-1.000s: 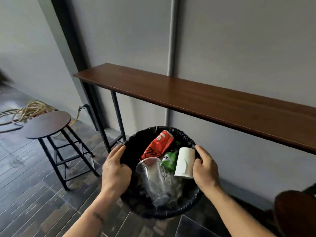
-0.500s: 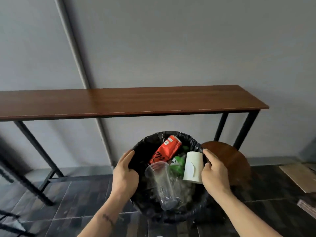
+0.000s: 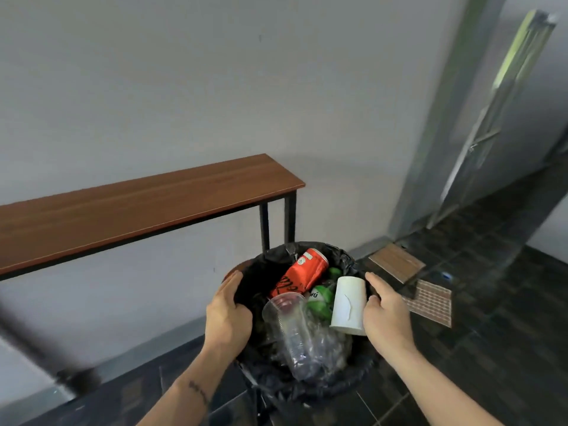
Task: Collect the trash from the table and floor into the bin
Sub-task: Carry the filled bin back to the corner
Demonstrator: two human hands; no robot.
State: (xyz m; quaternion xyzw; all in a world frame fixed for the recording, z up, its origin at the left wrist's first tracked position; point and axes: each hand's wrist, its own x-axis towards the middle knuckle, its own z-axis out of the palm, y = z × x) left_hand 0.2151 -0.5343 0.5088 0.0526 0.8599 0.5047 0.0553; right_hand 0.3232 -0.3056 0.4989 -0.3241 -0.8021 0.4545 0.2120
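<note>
The scene has soft, even daylight of medium brightness, with no hard shadows. The plain grey wall (image 3: 184,87) is lit evenly and shows only a faint darker zone under the long brown wooden table top (image 3: 147,204). The dark tiled floor (image 3: 491,302) is dim and gives weak reflections. The strongest light is a pale glare on the metal door frame (image 3: 522,56) at the upper right. Straight lines bend and lean near the edges, and the lower left corner is smeared by motion blur.
</note>
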